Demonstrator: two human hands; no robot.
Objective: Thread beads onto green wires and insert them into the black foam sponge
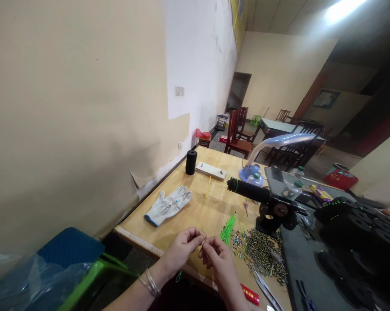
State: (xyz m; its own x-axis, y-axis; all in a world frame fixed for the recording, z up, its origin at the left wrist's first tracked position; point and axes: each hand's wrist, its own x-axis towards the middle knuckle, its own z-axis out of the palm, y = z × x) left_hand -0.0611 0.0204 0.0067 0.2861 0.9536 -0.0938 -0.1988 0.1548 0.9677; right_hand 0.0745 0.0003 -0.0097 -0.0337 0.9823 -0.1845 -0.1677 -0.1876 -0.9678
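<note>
Ceiling light (344, 9) glaring top R; soft shadow on L wall (68, 86); R edge dark, poss. blurred.

Cloth glove (167, 206) (matt, rough-looking)

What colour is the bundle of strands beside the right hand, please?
The bundle is bright green, seen best in the head view.

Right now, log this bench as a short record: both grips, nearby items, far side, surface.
Left grip: bare hand, fingertips pinched; anything held too small to identify
Right grip: bare hand, fingertips pinched close to the left's
Nearby: bundle of bright green strands; pile of small black-and-gold pieces; grey-white knit glove with blue cuff
Far side: black ribbed cylinder; blue desk lamp
Surface: pale wooden tabletop
</note>
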